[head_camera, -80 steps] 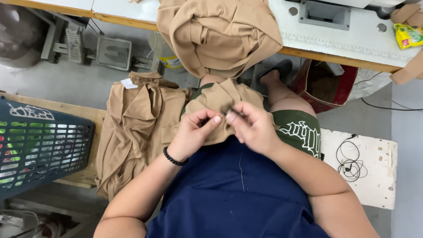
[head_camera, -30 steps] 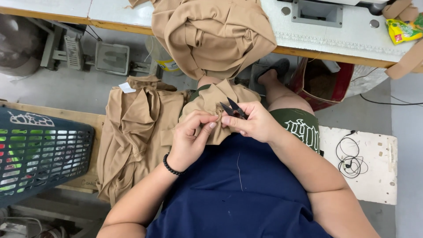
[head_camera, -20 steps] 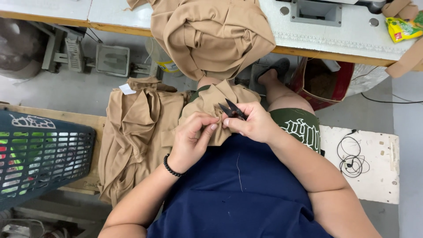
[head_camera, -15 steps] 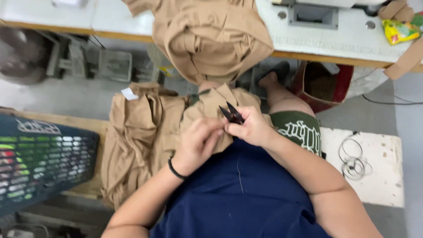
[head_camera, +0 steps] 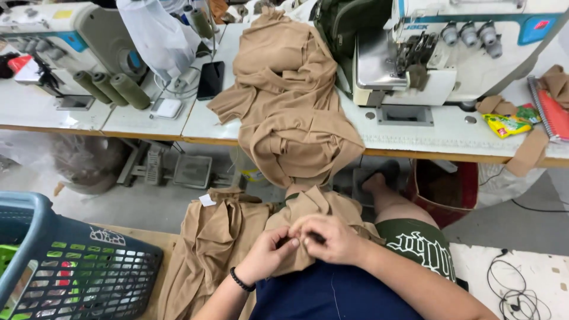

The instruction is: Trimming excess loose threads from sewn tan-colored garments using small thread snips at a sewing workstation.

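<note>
So, starting at your far left, there's a blue plastic basket (head_camera: 71,266) with a grid wall, sitting low beside you. Right of it, a stack of tan fabric pieces (head_camera: 210,249) is draped over a wooden bench (head_camera: 142,237), with a small white tag at its top edge.

Your left hand (head_camera: 269,255), the one with a black wristband (head_camera: 239,279), has its fingers curled in and is pinching the tan garment piece (head_camera: 314,210) that lies across your lap. Your right hand (head_camera: 329,237) sits touching it, fingertips meeting the left ones on the same bit of cloth, fingers closed in a pinch. Something small and dark shows between the fingers, but it's too tiny to tell what it is. So the piece you're working on is in your lap, held by both hands, just right of the bench stack.

Above that, on the white sewing table (head_camera: 415,133), a bigger heap of the same tan cloth (head_camera: 290,106) spills over the front edge. To its left lies a black phone (head_camera: 210,80); to its right stands a white overlock machine (head_camera: 450,47). Further right there's a yellow snack packet (head_camera: 507,124), and white cable (head_camera: 512,290) is coiled on the floor board by your right leg.
</note>
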